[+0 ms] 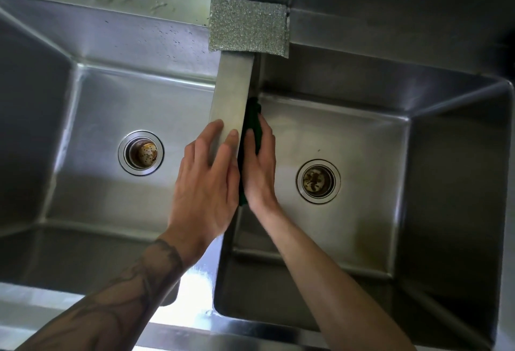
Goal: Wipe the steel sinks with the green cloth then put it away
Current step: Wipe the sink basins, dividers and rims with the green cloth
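While flat, left hand [206, 180] atop divider [231, 91], right hand [260, 172] on cloth [252, 113].

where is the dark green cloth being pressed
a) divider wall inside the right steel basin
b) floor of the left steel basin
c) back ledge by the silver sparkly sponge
a: the right hand presses the dark green cloth against the steel divider inside the right steel basin.

The steel double sink [33, 297] bears everything. Its dividing ridge [232, 94] runs forward from under my left hand [206, 180], and beyond my fingertips [217, 125] a silvery scouring pad [248, 25] lies across its far end. One drain strainer [140, 152] sits left of that hand, another [318, 181] right of my right hand [260, 168].
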A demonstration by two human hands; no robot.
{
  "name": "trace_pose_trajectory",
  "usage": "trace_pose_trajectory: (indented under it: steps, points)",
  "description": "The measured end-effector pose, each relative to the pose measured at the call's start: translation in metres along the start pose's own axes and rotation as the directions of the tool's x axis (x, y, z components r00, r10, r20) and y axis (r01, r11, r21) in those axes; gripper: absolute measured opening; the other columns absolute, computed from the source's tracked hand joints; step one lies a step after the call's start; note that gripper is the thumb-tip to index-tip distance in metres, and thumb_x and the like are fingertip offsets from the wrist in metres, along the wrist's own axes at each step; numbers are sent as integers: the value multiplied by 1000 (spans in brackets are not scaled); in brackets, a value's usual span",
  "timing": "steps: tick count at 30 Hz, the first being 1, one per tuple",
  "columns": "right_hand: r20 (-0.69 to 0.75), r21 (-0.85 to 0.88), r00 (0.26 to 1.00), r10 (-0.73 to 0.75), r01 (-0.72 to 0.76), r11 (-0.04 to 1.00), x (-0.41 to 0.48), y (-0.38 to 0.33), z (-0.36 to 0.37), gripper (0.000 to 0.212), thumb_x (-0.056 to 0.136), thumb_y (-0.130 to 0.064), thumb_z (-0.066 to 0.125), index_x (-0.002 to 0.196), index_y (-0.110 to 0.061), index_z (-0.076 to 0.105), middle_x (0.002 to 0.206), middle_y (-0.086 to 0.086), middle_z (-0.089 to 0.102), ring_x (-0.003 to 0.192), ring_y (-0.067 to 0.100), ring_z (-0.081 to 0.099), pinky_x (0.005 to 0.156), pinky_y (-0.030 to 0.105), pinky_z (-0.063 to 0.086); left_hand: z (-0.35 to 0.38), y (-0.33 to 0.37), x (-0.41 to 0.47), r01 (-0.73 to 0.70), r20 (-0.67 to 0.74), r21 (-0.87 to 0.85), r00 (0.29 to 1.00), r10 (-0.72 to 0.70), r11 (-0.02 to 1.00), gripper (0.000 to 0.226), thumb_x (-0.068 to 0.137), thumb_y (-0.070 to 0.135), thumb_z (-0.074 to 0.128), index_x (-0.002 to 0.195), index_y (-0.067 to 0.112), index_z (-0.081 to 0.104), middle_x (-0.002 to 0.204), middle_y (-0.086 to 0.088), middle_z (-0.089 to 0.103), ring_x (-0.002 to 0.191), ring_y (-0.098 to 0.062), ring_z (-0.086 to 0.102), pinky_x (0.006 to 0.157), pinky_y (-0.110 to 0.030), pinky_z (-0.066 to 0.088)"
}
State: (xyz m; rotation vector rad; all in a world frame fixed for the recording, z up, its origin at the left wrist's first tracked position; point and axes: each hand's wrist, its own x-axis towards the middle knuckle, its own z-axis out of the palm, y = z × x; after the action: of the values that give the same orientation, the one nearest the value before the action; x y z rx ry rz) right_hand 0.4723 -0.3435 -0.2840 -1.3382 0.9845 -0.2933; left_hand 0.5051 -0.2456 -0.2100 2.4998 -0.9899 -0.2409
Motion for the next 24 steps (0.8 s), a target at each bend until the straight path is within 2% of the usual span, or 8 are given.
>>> trace_pose_trajectory:
  steps: [3,8,10,12,15,17,21,24]
  points:
    - [-1,9,999,-44,44,999,-15,10,0,38,109,-45,43,147,-51,44,146,-17,52,136,4,52,114,38,44,0,-1,1,-7,13,21,1000,7,1000,47,112,25,32,144,-1,53,154,-27,43,132,-44,49,109,-53,44]
    - [-8,-231,981,194,-191,954,15,40,5,44,112,-48,30,156,-48,33,143,-5,50,132,24,55,110,49,45,-1,2,0,-1,-7,26,1000,2,1000,43,111,22,36,145,2,53,156,-25,41,127,-44,52,106,-52,46]
    - [-5,-181,983,183,-181,967,3,37,3,43,112,-49,32,155,-49,36,145,-10,50,133,16,54,115,50,43,-2,3,0,2,-10,21,1000,-2,1000,43,111,23,36,144,2,53,155,-25,41,125,-44,52,106,-53,46]
    - [-1,-57,995,99,-99,993,-29,27,0,41,111,-47,38,152,-48,41,150,-17,50,138,7,51,118,46,41,-3,3,1,5,-4,12,1000,-5,1000,45,110,24,36,144,1,54,155,-26,42,125,-45,52,106,-54,46]
    - [38,106,999,-21,17,994,-67,24,-2,41,111,-44,40,152,-41,44,154,-7,50,144,14,48,119,44,40,-4,4,2,12,14,24,1000,-12,1000,50,107,29,35,143,0,54,154,-27,43,124,-48,53,104,-57,46]
    - [-3,22,1000,-12,12,1000,-60,33,1,43,110,-49,37,152,-42,42,151,-8,51,142,13,50,118,45,41,-4,5,1,24,7,16,1000,-24,1000,50,106,29,36,143,1,56,154,-27,44,123,-48,54,104,-57,47]
    - [14,-194,980,199,-192,962,-26,50,3,45,112,-47,31,157,-46,34,145,-7,49,132,18,55,112,44,45,-4,5,1,17,-7,11,1000,-17,1000,47,108,26,36,143,2,56,155,-25,43,124,-45,54,105,-54,47]
    - [36,-98,985,167,-163,982,-45,40,-1,42,110,-52,36,151,-51,39,147,-12,50,135,10,53,115,46,44,-2,2,1,15,-13,11,1000,-15,1000,44,106,22,42,143,2,55,154,-25,43,122,-46,54,103,-56,48]
